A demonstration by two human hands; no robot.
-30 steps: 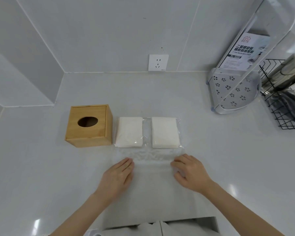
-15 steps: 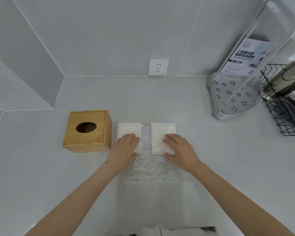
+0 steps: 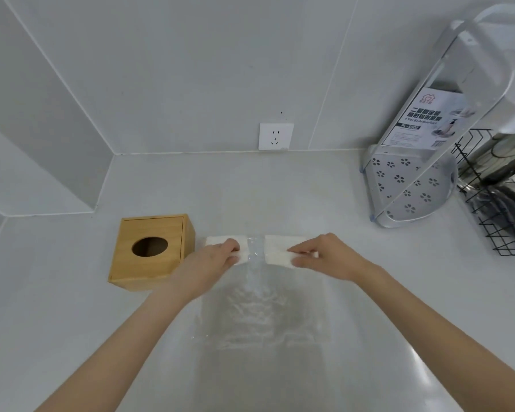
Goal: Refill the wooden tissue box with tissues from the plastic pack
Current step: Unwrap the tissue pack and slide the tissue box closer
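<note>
Meanwhile, two white tissue stacks are gripped through a clear plastic pack (image 3: 259, 310) on a pale counter (image 3: 399, 292). The left stack (image 3: 220, 241) is held by the left hand (image 3: 208, 263), fingers curled over its near edge; the right stack (image 3: 283, 248) is pinched by the right hand (image 3: 324, 257), thumb below and fingers above. Between the two grips a strip of bare film is stretched, and the loose, crumpled end of the pack trails back from the hands toward the person. How tightly the film itself is caught under the fingers cannot be told.

Just beside the left hand, on its outer side, the wooden tissue box (image 3: 152, 251) is seen standing upright, its oval slot facing up and no tissue showing in it. Beyond the right hand, well apart, a clear plastic rack (image 3: 414, 185) and a black wire basket (image 3: 494, 209) are set against the wall.

The opening step is judged to be in hand: the pack is being taken hold of, and nothing is yet removed. Next, the film would need to be parted or a stack slid out through the loose end, then the box opened to receive it.
</note>
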